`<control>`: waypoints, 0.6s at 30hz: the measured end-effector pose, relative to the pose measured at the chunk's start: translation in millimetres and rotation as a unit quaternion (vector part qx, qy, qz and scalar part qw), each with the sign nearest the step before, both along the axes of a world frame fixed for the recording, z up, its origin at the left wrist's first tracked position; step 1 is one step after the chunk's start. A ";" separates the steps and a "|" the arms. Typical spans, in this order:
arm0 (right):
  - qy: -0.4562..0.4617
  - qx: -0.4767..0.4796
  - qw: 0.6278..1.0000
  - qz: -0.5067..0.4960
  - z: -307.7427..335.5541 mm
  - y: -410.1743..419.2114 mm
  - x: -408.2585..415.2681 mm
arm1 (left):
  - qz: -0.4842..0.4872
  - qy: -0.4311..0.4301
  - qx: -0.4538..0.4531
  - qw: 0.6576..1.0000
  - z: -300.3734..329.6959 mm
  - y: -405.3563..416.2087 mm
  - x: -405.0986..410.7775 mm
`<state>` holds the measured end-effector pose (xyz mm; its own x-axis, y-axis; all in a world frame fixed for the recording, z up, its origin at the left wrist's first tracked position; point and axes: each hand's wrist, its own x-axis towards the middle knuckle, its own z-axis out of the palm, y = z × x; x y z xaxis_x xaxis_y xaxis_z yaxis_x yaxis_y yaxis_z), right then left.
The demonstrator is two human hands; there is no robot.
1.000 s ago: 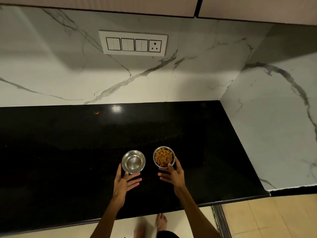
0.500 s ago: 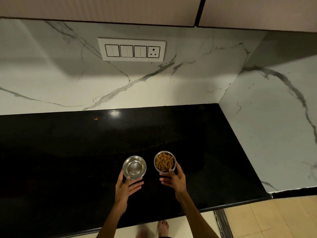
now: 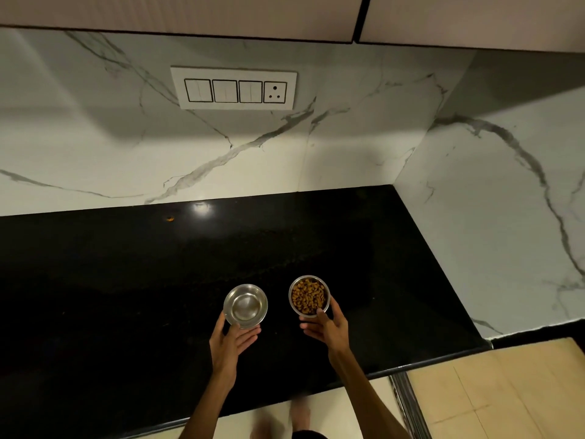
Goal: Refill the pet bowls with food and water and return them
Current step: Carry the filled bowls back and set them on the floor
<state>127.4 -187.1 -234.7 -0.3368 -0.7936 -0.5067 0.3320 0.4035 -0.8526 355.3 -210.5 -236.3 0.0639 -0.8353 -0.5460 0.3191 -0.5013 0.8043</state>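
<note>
Over the black counter, our left hand grips the water bowl; our right hand grips the kibble bowl beside it.

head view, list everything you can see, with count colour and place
steel bowl with kibble: 1, silver with brown pellets, on the counter, right of the other bowl
steel bowl without kibble: 1, silver, on the counter; water inside cannot be told
counter: 1, black, glossy, across the lower frame
switch panel: 1, white, on the back wall, three switches and one socket
marble walls: 2, white with grey veins, behind and right
cabinets: beige, along the top
floor: beige tiles, bottom right
left hand: holds the plain bowl's near side
right hand: holds the kibble bowl's near side
</note>
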 end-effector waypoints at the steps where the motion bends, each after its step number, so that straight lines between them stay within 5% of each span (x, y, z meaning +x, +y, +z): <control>1: 0.000 -0.002 1.000 -0.002 0.6 2.1 -0.7 | -0.002 0.000 -0.003 1.000 -0.2 0.6 0.2; 18: 0.009 -0.031 0.996 -0.082 14.8 70.0 -8.3 | -0.088 0.012 -0.035 0.995 25.4 21.6 -2.6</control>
<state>119.1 -117.1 -219.9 -0.4733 -0.7563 -0.4516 0.3729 0.2924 -0.8806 352.6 -189.0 -211.0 -0.0992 -0.8689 -0.4849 0.2512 -0.4934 0.8327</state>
